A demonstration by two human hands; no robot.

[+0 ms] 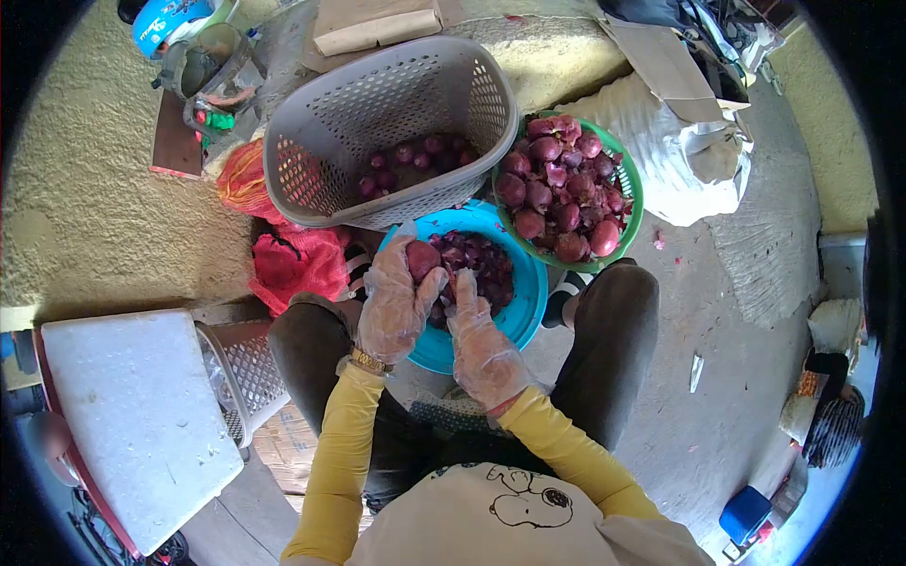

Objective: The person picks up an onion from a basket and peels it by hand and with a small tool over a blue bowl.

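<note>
A red onion [422, 259] sits in my left hand [392, 307], whose gloved fingers are wrapped round it. Close beside it is my right hand [483, 344], in a clear plastic glove too, fingers pinched together by the onion. What the right fingers hold, if anything, is too small to make out. Both hands are above a blue basin [536, 283] with dark purple onion skins [486, 269] in it. Beyond it, a tall grey perforated basket [377, 104] holds several onions at its bottom. To the right, a green basket [634, 189] is heaped with red onions [566, 189].
Left of the basin lies a red mesh sack [293, 264]. A white foam board [142, 415] and a white plastic basket [250, 368] stand at the lower left. Behind the green basket is a white sack [661, 141]. Another person [835, 415] is at the far right.
</note>
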